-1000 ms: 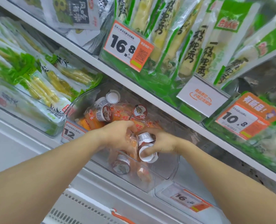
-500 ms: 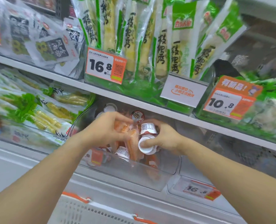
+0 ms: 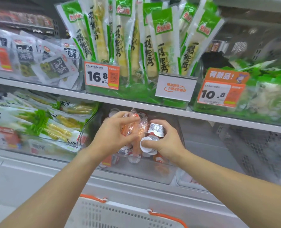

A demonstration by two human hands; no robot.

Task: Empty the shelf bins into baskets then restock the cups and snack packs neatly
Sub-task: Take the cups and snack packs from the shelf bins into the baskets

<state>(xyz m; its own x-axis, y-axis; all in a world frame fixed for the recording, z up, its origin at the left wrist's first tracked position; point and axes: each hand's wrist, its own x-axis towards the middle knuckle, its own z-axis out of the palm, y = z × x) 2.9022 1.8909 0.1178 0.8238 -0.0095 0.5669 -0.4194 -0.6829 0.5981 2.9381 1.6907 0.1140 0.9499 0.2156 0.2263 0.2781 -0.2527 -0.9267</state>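
Both hands are closed on goods lifted from the clear bin [image 3: 136,173] on the lower shelf: the left hand [image 3: 113,135] wraps its grip round a bunch of orange snack packs [image 3: 133,127], and the right hand [image 3: 167,142] holds 2 small white cups [image 3: 150,137], one with its printed lid facing the camera and one below it showing its pale underside. Hands and goods hang just above the bin, between the shelf edge and the white basket [image 3: 120,213] with orange trim that waits below, near the bottom of the view. By my reading the emptying stage is under way and not finished: more cups and orange packs lie loose at the bottom of the bin, under and behind the hands, and how many are left I cannot count through the blur. What the basket already holds cannot be told, since only its rim and slotted wall show. To the right, the neighbouring clear bin [image 3: 202,153] looks bare, though whether it belongs to this job is unclear. Left to do, as I judge it: drop this handful into the basket, clear out the remainder, then restock the cups and packs in tidy rows.
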